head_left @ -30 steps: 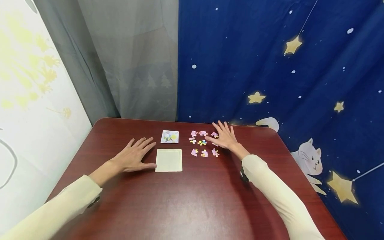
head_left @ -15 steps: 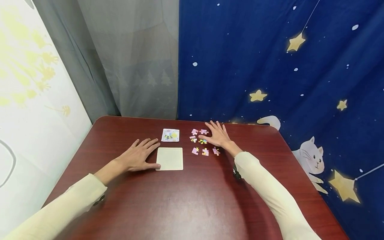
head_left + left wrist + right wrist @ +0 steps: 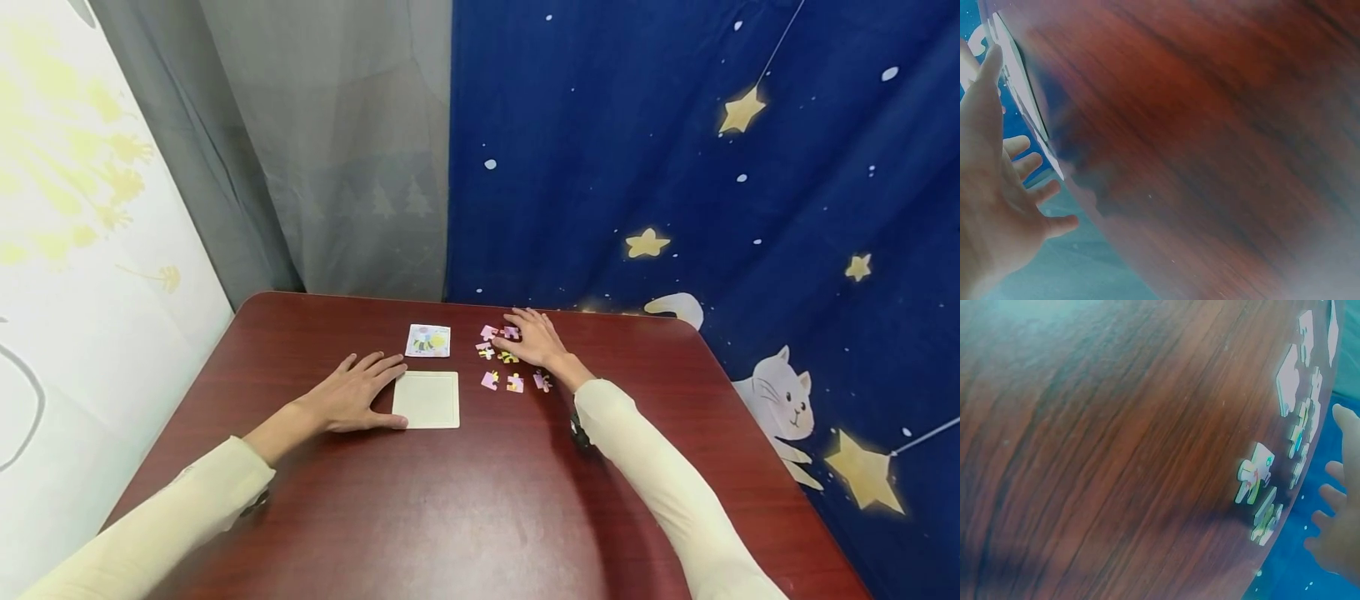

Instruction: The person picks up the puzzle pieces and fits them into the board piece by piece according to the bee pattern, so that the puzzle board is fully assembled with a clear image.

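In the head view a pale square puzzle tray (image 3: 426, 400) lies on the table, its recess facing up. My left hand (image 3: 352, 398) is at its left side, fingers spread, with the thumb over the tray's lower left corner. Several pink and yellow jigsaw pieces (image 3: 514, 383) lie loose to the right of the tray. My right hand (image 3: 538, 342) hovers over the right part of these pieces, fingers extended, and hides some of them. The right wrist view shows that hand (image 3: 1344, 494) beside the pieces (image 3: 1257, 474), holding nothing.
A picture card (image 3: 428, 341) with a bee on it lies just behind the tray. The dark red wooden table (image 3: 450, 517) ends at a blue star-printed curtain (image 3: 570, 167) and a grey curtain (image 3: 352, 167).
My right hand has moved left over the puzzle pieces. My left hand has shifted right, bringing its thumb over the tray's corner. The tray, card and visible pieces lie as before.
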A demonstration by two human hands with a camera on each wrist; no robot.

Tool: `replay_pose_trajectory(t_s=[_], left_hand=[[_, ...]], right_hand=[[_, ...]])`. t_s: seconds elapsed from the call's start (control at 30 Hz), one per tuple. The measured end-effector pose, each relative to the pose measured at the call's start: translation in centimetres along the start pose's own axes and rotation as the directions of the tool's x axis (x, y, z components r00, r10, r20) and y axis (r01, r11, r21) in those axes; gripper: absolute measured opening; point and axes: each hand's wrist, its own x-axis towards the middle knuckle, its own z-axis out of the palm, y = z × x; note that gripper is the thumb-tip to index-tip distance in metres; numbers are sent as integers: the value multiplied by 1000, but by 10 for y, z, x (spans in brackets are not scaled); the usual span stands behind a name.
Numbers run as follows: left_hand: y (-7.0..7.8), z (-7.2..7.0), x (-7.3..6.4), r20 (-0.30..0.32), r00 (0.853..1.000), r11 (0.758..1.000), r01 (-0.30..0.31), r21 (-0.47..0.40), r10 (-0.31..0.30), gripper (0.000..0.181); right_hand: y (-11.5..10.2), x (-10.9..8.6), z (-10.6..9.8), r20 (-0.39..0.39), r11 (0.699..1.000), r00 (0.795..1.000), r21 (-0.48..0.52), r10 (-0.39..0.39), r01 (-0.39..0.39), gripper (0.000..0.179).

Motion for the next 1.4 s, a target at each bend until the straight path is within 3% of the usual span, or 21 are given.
replay_pose_trajectory(t_s=[0.3, 0.7, 1.03, 1.4], left_hand=[[1, 0, 0, -13, 1000, 999, 11, -51, -12, 105], [3, 2, 1, -24, 1000, 995, 4, -99, -6, 103], [2, 1, 3, -52, 999, 990, -22, -138, 15, 96], [-1, 4, 4, -56, 998, 988, -35, -148, 27, 94]], right_hand=[[-3, 5, 6, 15, 996, 996, 37, -84, 83, 69], [-8, 10, 10, 64, 998, 996, 27, -57, 56, 63], [-11, 17, 8, 93, 997, 994, 56, -66, 61, 48], [-13, 19, 5, 68, 995, 995, 83, -68, 63, 35]])
